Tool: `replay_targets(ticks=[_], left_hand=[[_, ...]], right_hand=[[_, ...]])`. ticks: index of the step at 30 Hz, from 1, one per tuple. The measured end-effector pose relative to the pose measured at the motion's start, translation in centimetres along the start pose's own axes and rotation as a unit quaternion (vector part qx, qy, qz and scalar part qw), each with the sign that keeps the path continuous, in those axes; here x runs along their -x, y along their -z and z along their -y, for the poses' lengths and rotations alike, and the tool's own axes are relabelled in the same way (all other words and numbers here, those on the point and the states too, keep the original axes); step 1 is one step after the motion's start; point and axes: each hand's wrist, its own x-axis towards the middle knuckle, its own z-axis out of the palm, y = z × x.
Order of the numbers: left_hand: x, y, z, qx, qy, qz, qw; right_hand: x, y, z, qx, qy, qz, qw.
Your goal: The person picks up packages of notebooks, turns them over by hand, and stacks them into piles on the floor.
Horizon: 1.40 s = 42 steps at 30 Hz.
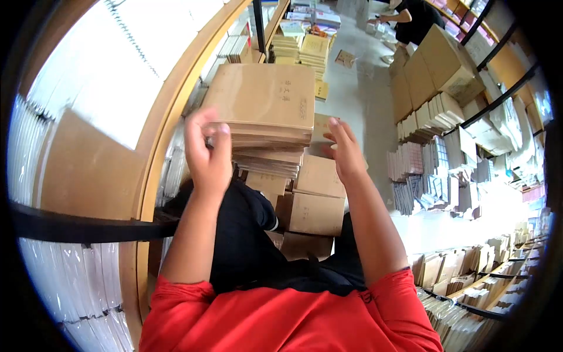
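Observation:
A tall stack of brown-covered exercise books (264, 97) stands in front of me, its shiny top cover printed with dark characters. By its near left corner is my left hand (208, 155), thumb and fingers apart, a little blurred. I cannot tell whether its fingertips touch the stack. To the right of the stack, my right hand (347, 154) is raised with fingers spread and nothing in it. Below it, more brown bundles (316, 214) are piled between my legs.
A wood-edged shelf (170, 97) with black metal bars runs close along my left. Farther up the aisle are yellowish book stacks (314, 50). Brown cartons (437, 67) and paper bundles (434, 170) line the right side. Another person (416, 20) bends over at the far end.

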Motion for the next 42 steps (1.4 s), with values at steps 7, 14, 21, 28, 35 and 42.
replay_targets(ticks=[7, 14, 21, 28, 35, 42], left_hand=[[-4.2, 0.4, 7.4, -0.084, 0.174, 0.060, 0.979], [-2.3, -0.5, 8.4, 0.013, 0.174, 0.005, 0.985], [-1.2, -0.2, 8.3, 0.118, 0.180, -0.034, 0.976], [-5.1, 1.0, 10.8, 0.082, 0.263, 0.057, 0.960], [-8.6, 0.7, 11.7, 0.227, 0.445, 0.145, 0.854], [-7.6, 1.2, 12.8, 0.367, 0.421, 0.187, 0.808]], right_hand=[[-2.8, -6.4, 3.5, 0.059, 0.047, 0.088, 0.993], [-2.3, -6.6, 2.7, -0.004, 0.036, 0.101, 0.994], [-1.5, -6.7, 2.5, -0.023, 0.030, 0.089, 0.995], [-1.7, -6.9, 2.8, -0.072, 0.028, 0.069, 0.995], [-4.3, -6.0, 3.3, 0.002, -0.032, 0.064, 0.997], [-4.6, -7.6, 4.4, -0.018, -0.090, 0.057, 0.994]])
